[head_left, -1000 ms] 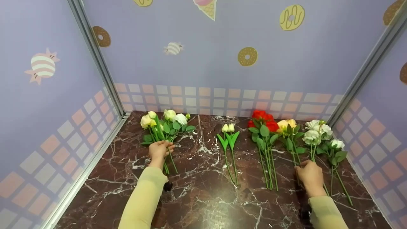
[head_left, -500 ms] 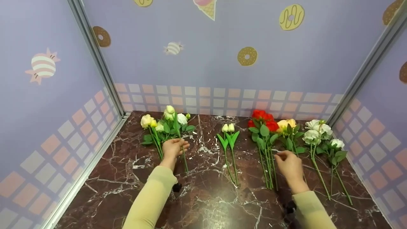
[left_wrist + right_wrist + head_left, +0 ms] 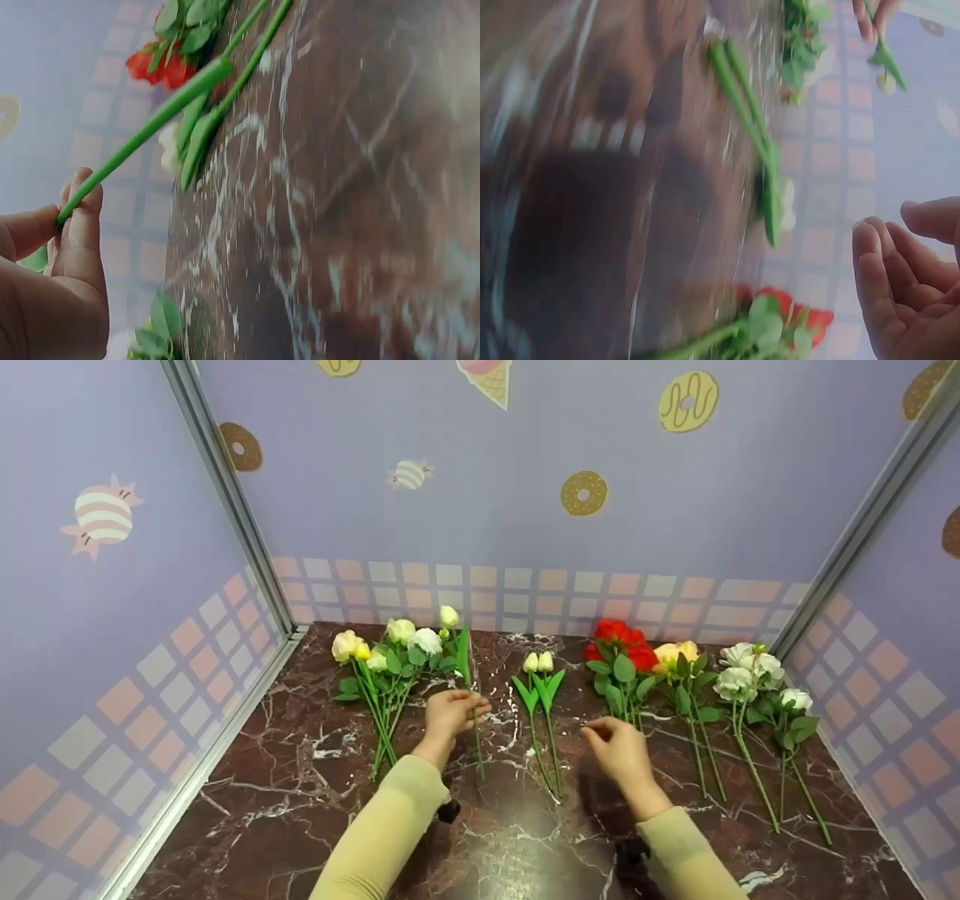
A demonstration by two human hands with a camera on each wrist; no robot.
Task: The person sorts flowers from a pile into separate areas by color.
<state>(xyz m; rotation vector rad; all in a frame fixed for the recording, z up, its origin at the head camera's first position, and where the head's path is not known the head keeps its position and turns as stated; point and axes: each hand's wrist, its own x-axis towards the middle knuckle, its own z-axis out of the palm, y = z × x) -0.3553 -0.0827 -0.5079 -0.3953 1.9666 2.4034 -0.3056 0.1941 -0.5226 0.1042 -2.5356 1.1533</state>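
My left hand pinches the green stem of a white tulip between thumb and fingers. That tulip is raised off the table, its bloom toward the back wall. To its right, a pair of white tulips lies side by side on the table. My right hand hovers in front of the red roses and holds nothing. In the right wrist view its fingers are loosely bent, with a gap to the thumb.
Yellow and white flowers lie at the back left of the dark marbled table. Right of the red roses lie yellow roses and white roses. Patterned panels enclose the back and both sides.
My left hand has lifted the tulip from the left group and carried it rightward. My right hand has moved left, from the flowers at right to near the pair of tulips.
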